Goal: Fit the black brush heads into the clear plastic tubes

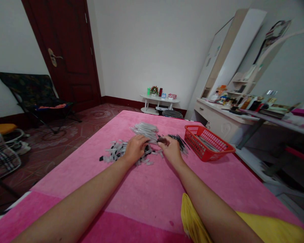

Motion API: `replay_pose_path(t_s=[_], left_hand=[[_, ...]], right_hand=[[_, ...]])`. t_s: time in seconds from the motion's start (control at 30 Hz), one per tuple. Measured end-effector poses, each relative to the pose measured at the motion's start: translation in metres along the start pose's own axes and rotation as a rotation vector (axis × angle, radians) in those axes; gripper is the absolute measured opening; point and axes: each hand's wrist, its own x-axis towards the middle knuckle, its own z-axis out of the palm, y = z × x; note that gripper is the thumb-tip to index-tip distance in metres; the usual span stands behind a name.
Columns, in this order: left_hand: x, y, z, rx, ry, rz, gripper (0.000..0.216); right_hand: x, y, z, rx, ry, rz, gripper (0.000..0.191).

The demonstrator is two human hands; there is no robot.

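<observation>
"What's between your fingers?"
"A small dark piece [162,139], pinched in my right fingers [168,143], left of the black sticks [180,141]."
"And the left?"
"My left fingers [140,139] curl over the pale pieces [119,148], near side of the clear tubes [145,128]; their grip I can't tell."

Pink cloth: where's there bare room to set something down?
Bare patches of pink cloth lie between the forearms, left of the small loose pieces, and between the red basket and right forearm. It's crowded around the left hand and right hand, among those pieces, clear tubes and black sticks.
</observation>
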Motion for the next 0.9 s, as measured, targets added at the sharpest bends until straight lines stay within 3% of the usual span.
replay_pose_path(t_s=[0.63,0.9], left_hand=[[-0.001,0.002,0.000,0.062,-0.026,0.063,0.023],[-0.001,0.004,-0.001,0.073,-0.029,0.103,0.019]], right_hand=[[-0.002,0.008,-0.001,-0.271,-0.015,-0.179,0.015],[-0.003,0.008,0.000,-0.315,-0.048,-0.107,0.013]])
